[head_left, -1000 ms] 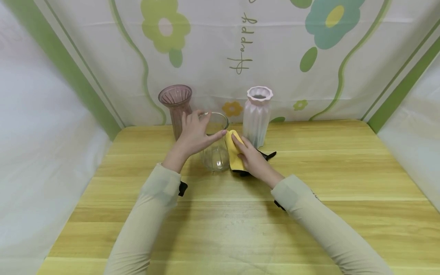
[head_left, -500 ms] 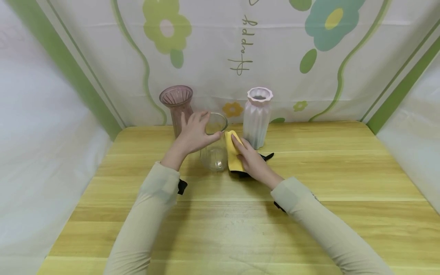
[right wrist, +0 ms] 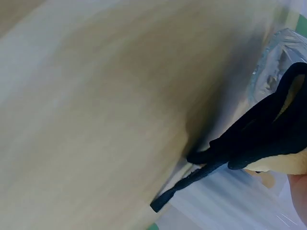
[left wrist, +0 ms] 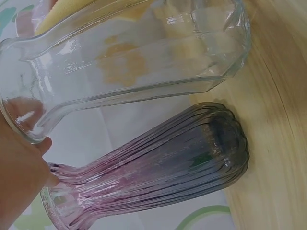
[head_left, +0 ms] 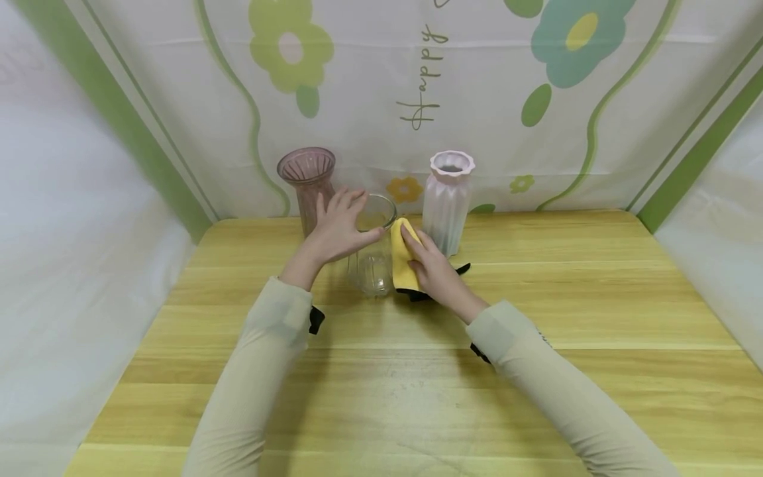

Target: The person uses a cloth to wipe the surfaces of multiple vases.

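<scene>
A clear glass vase (head_left: 374, 265) stands upright near the back of the table. My left hand (head_left: 334, 232) holds it around its mouth, thumb on the near side of the rim and fingers at the far left. In the left wrist view the fingertips (left wrist: 44, 145) show by the flared rim. My right hand (head_left: 438, 271) grips a folded yellow cloth (head_left: 406, 255) with black edging against the vase's right side. In the right wrist view a black strap-like edge (right wrist: 165, 199) of the cloth hangs down, and most of the right hand is out of frame.
Left of the clear vase stands a pink-purple ribbed glass vase (head_left: 306, 175), close to my left fingers. A white and pink fluted vase (head_left: 447, 205) stands behind my right hand. A flower-printed curtain (head_left: 477, 86) backs the wooden table (head_left: 405, 384).
My right hand has slid the yellow cloth slightly upward along the clear vase's side. The left hand stays at the vase's mouth with barely any shift.
</scene>
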Demonstrator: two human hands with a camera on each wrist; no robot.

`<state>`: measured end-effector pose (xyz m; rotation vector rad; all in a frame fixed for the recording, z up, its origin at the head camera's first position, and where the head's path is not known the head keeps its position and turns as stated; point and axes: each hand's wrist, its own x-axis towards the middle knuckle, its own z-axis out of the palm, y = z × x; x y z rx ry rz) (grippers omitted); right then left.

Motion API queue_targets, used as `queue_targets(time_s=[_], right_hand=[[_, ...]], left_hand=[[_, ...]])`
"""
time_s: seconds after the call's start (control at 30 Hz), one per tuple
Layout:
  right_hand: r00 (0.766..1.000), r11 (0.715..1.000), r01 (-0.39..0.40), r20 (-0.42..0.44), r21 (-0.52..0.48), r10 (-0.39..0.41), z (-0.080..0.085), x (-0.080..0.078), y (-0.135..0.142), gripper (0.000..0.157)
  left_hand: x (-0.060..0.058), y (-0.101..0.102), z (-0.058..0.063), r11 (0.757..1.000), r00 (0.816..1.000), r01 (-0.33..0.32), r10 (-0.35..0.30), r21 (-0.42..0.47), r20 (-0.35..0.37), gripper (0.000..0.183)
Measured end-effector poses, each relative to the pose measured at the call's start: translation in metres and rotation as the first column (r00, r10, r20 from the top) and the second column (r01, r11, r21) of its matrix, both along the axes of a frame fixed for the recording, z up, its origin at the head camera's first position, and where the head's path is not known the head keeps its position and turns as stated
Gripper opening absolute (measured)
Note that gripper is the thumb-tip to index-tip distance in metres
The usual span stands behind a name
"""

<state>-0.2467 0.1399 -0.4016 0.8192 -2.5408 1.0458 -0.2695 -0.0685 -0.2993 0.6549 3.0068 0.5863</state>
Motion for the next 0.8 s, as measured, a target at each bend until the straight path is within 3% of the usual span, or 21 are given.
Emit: queue_targets(time_s=[0.3, 0.5, 0.8], right_hand=[[0.998, 0.996, 0.016, 0.052, 0.091, -0.021, -0.01, 0.001, 0.008, 0.064], [0.997, 0.986, 0.021, 0.07, 0.167, -0.033, -0.015, 0.004, 0.012, 0.065], [0.996, 0.996, 0.04, 0.076, 0.075, -0.046, -0.007, 0.012, 0.019, 0.066]], left_hand=[[-0.001, 0.003, 0.0, 1.0, 1.0, 0.003, -0.003, 0.006, -0.026, 0.08], [0.001, 0.005, -0.001, 0.999, 0.998, -0.034, 0.035, 0.015, -0.043, 0.078], [0.004, 0.009, -0.005, 0.989, 0.989, -0.121, 0.127, 0.084, -0.071, 0.067]])
